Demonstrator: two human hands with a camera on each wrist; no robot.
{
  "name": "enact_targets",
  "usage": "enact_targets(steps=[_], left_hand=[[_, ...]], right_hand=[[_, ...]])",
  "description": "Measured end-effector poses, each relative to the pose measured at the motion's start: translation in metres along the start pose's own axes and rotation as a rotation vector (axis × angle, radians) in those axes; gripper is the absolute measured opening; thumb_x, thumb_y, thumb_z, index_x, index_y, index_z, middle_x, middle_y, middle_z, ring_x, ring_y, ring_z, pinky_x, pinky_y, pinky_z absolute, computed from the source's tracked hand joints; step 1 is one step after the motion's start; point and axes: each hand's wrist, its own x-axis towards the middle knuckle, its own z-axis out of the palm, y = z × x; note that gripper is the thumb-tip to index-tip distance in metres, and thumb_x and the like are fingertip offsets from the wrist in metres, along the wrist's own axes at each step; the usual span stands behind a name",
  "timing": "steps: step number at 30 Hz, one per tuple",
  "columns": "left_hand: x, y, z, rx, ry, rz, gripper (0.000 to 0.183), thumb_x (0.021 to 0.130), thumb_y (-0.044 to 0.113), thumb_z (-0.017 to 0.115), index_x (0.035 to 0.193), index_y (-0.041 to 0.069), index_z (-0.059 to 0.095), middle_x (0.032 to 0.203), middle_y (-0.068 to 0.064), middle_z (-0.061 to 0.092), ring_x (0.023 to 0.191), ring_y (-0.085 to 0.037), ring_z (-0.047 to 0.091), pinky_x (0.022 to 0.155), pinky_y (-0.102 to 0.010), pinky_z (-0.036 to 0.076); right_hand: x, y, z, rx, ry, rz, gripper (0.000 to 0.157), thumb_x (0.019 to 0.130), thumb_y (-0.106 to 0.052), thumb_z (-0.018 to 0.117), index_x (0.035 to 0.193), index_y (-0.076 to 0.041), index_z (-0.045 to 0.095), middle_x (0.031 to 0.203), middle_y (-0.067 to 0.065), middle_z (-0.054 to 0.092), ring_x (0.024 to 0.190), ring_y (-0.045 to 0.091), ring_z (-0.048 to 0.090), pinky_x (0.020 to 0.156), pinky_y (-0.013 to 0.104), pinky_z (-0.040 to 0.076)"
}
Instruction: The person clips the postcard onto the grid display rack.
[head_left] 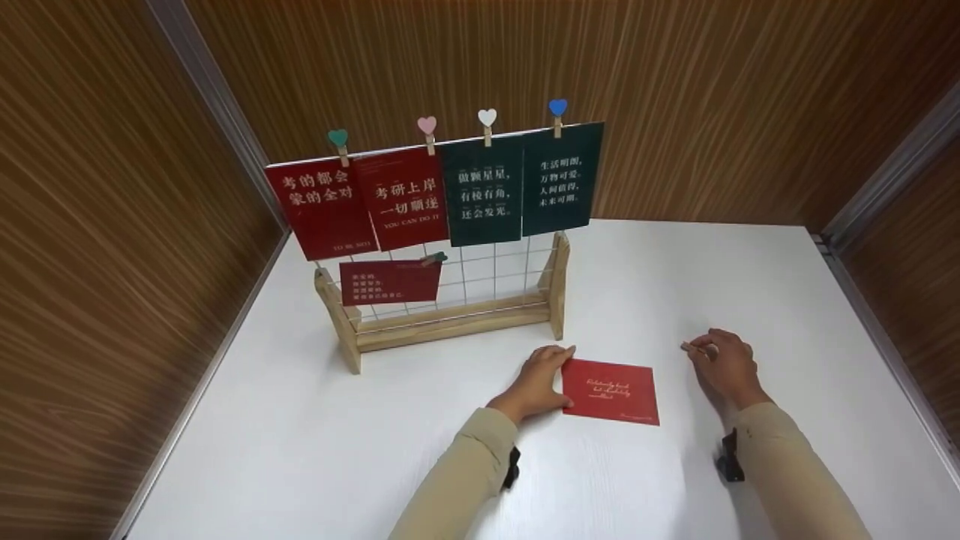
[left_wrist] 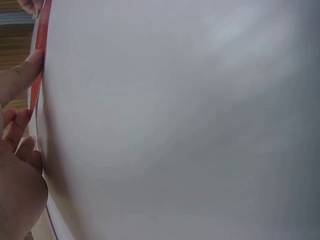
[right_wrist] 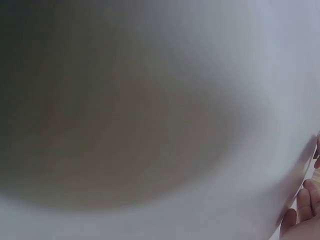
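Note:
My left hand [head_left: 536, 384] holds a red card [head_left: 611, 392] with gold script at its left side, fingers near the upper corner and thumb by the lower one. Seen from the left wrist, the card [left_wrist: 40, 40] is a thin red strip along the thumb and fingers. To the right of the card, my right hand [head_left: 727, 367] pinches a small wooden clothespin [head_left: 685, 346] between thumb and fingertips. Only part of the right hand [right_wrist: 306, 215] shows at the lower right edge of the right wrist view.
Behind the left hand stands a wire grid rack on a wooden base [head_left: 457, 326]. Red cards [head_left: 401, 199] and green cards [head_left: 562, 180] hang along its top from heart clothespins [head_left: 487, 118]. A smaller red card [head_left: 390, 283] is clipped lower down. Wood-grain walls surround the white table [head_left: 300, 450].

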Motion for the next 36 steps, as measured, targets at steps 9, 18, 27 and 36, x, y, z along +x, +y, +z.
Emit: enact_targets(steps=[9, 18, 27, 36], left_hand=[[0.001, 0.0, 0.002, -0.144, 0.012, 0.043, 0.088, 0.063, 0.01, 0.076, 0.135, 0.009, 0.026, 0.122, 0.001, 0.031, 0.103, -0.008, 0.04, 0.088, -0.015, 0.03], [0.001, 0.001, 0.002, -0.273, 0.019, -0.033, 0.089, 0.058, 0.002, 0.077, 0.133, 0.002, 0.029, 0.11, -0.001, 0.036, 0.081, -0.01, 0.046, 0.071, -0.013, 0.04], [-0.001, 0.0, -0.003, -0.354, -0.014, -0.093, 0.08, 0.06, 0.0, 0.076, 0.128, 0.014, 0.034, 0.095, 0.001, 0.042, 0.073, -0.008, 0.047, 0.062, -0.017, 0.043], [-0.003, -0.002, -0.004, -0.45, -0.003, -0.111, 0.081, 0.059, -0.007, 0.074, 0.124, 0.024, 0.036, 0.085, 0.001, 0.045, 0.068, -0.008, 0.054, 0.06, -0.019, 0.046]], right_hand=[[0.001, -0.002, 0.0, 0.094, 0.023, -0.075, 0.017, 0.085, -0.016, 0.055, 0.096, -0.002, 0.055, 0.098, 0.016, 0.054, 0.099, 0.035, 0.046, 0.083, 0.047, 0.035], [0.003, -0.015, 0.003, 0.16, -0.051, 0.002, 0.022, 0.085, -0.026, 0.053, 0.101, -0.011, 0.052, 0.095, 0.009, 0.056, 0.089, 0.025, 0.05, 0.078, 0.041, 0.04], [0.006, -0.033, 0.009, 0.248, -0.064, 0.013, 0.022, 0.082, -0.025, 0.058, 0.098, -0.01, 0.057, 0.09, 0.007, 0.058, 0.077, 0.018, 0.05, 0.064, 0.022, 0.044], [0.008, -0.047, 0.012, 0.344, -0.069, 0.028, 0.026, 0.078, -0.022, 0.064, 0.1, -0.007, 0.062, 0.095, 0.007, 0.059, 0.079, 0.016, 0.051, 0.062, 0.016, 0.044]])
